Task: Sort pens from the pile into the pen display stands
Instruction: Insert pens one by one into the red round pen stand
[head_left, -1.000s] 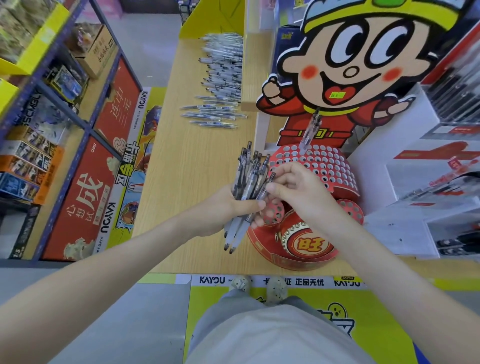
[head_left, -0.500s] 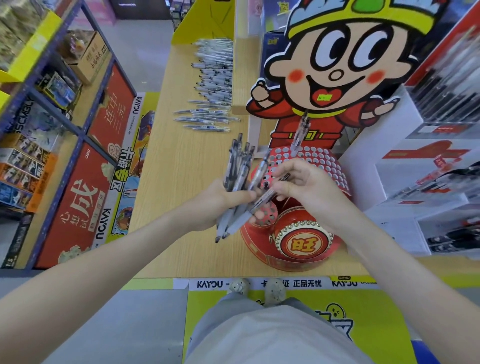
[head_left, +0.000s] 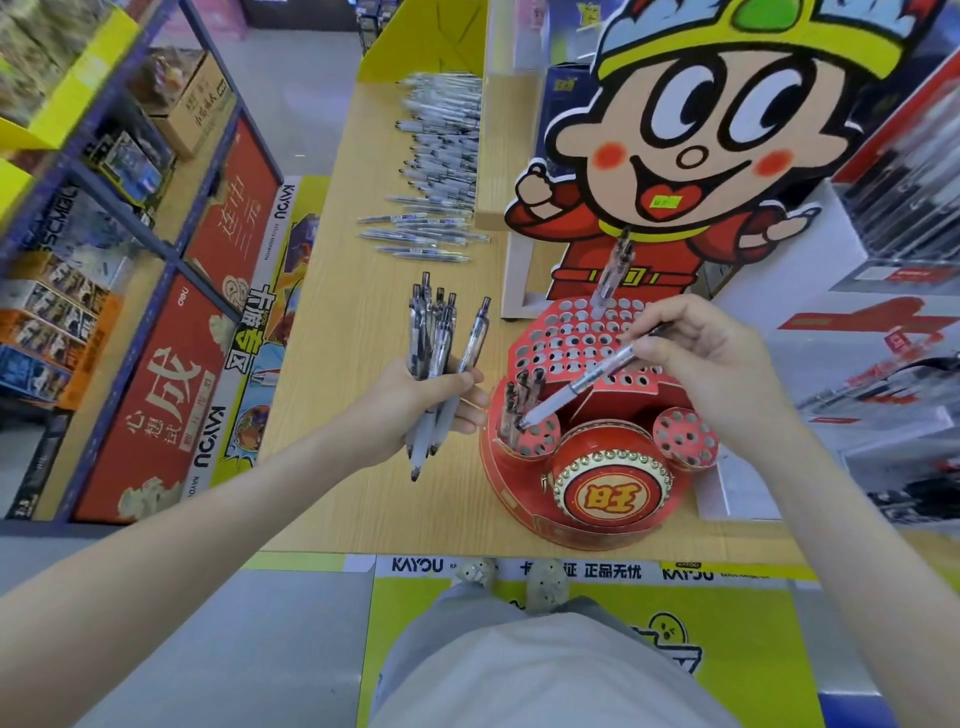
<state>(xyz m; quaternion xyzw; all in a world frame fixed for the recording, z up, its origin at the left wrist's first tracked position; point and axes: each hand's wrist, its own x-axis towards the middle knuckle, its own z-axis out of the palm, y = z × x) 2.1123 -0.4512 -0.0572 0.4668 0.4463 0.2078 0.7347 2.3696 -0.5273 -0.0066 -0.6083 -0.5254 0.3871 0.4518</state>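
Early days. R hand (head_left: 696, 364) pinching one pen (head_left: 576, 385), tip at small cup (head_left: 544, 442) of stand (head_left: 514, 512), beside few seated pens (head_left: 522, 397). L hand (head_left: 415, 408) clutching bundle (head_left: 441, 348). Big pile (head_left: 441, 156) well beyond fingers; most holes empty.

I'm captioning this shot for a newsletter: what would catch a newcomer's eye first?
The big cartoon cutout looms at the back right, behind the red pen stand. The right hand angles one pen at its small left cup, while the left hand grips a bundle of pens.
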